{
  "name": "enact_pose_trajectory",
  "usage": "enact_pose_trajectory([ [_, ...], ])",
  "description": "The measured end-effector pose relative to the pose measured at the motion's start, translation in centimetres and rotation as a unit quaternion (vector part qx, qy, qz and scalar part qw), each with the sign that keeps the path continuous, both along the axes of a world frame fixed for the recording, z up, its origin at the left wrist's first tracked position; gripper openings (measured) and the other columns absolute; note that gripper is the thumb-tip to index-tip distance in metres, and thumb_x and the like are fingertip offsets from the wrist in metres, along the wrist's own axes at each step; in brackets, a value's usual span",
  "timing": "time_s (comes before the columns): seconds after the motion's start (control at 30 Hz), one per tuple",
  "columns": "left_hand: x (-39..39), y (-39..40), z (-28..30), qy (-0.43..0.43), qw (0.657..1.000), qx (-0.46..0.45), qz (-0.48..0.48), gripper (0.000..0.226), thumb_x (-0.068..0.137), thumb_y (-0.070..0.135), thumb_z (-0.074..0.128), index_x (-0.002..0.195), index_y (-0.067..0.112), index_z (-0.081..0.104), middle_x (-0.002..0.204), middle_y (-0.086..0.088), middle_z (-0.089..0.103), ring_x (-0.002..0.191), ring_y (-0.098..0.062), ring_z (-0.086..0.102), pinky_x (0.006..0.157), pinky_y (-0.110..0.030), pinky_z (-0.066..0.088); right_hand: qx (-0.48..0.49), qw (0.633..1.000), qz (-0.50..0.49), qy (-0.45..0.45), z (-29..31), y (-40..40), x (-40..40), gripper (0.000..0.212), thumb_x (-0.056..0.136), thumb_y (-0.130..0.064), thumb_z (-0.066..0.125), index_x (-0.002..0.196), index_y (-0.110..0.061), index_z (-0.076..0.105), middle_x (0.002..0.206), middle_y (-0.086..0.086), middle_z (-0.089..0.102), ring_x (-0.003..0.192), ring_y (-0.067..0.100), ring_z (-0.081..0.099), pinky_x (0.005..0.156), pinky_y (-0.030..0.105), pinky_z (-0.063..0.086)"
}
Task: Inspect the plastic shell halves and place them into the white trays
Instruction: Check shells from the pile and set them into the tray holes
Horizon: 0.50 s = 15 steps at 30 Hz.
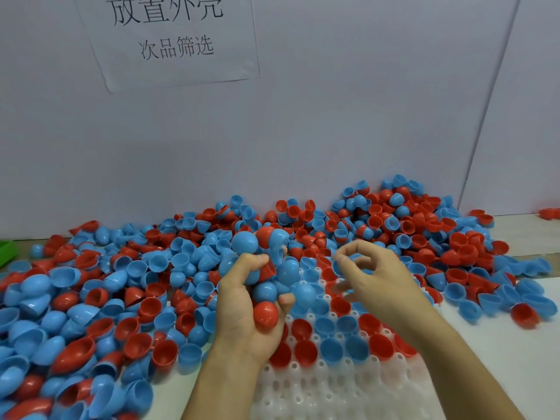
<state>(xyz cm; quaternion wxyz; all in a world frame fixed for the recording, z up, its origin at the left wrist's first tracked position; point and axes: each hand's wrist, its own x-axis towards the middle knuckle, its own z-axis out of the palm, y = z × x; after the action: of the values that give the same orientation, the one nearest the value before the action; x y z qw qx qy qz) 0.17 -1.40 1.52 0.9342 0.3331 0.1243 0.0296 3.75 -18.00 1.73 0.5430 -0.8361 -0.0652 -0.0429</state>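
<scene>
While our left hand (242, 301) grips a heaped bunch of shells (272, 280), fingers curled round red and blue domes stacked up past the thumb, our right hand (372, 277) hovers just beside it, over the far end of the tray (303, 386). Thumb and forefinger of the right hand are bent toward each other in a loose ring; the picture blurs there, and we cannot tell whether they pinch a shell or close on nothing. A blue shape shows behind those fingers, but it may lie in the tray below.

What the next move turns on, as we judge it, is this: the bunch lies to the left of the right fingertips and level with them, so the right hand is the one placed to pluck a shell off it. The open tray cups lie nearer us, below both hands.

The shells are thin, glossy plastic halves, rounded on one side and hollow on the other, some more pointed like egg ends. The tray is white, moulded into rows of cups with small holes between; its far rows hold shells hollow side up, its near rows are bare. A loose pile (91, 298) of the same halves spreads across the table to the left and behind.
</scene>
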Motion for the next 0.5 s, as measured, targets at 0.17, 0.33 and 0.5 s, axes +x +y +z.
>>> enact_pose_trajectory([
  [0.17, 0.0, 0.2, 0.0, 0.008, 1.0, 0.013, 0.008, 0.015, 0.058, 0.017, 0.071, 0.072, 0.017, 0.077, 0.087, -0.009, 0.07, 0.057, -0.013, 0.059, 0.037, -0.021, 0.04, -0.21, 0.971, 0.047, 0.102, 2.3, -3.4, -0.2, 0.02, 0.094, -0.025, 0.065, 0.081, -0.035, 0.076, 0.074, -0.01, 0.075, 0.066, 0.007, 0.073, 0.068, 0.033, 0.063],
  [0.33, 0.1, 0.8, 0.0, 0.018, 1.0, 0.009, 0.016, 0.023, 0.059, 0.017, 0.071, 0.082, 0.013, 0.076, 0.082, -0.01, 0.071, 0.056, -0.014, 0.061, 0.036, -0.022, 0.041, -0.201, 0.964, 0.145, 0.099, 5.4, -2.2, -0.3, 0.021, 0.096, -0.026, 0.061, 0.1, -0.044, 0.071, 0.111, -0.012, 0.072, 0.088, 0.001, 0.072, 0.089, 0.032, 0.059],
  [0.5, 0.0, 0.9, 0.0, 0.003, 1.0, 0.017, -0.009, 0.018, 0.055, 0.019, 0.073, 0.071, 0.017, 0.077, 0.075, -0.006, 0.069, 0.057, -0.013, 0.06, 0.042, -0.024, 0.043, 0.132, 0.939, 0.317, -0.03, 5.7, 3.2, -1.4, 0.079, 0.096, -0.013, 0.061, 0.14, -0.069, 0.026, 0.15, -0.033, 0.035, 0.131, -0.003, 0.049, 0.099, 0.018, 0.05],
])
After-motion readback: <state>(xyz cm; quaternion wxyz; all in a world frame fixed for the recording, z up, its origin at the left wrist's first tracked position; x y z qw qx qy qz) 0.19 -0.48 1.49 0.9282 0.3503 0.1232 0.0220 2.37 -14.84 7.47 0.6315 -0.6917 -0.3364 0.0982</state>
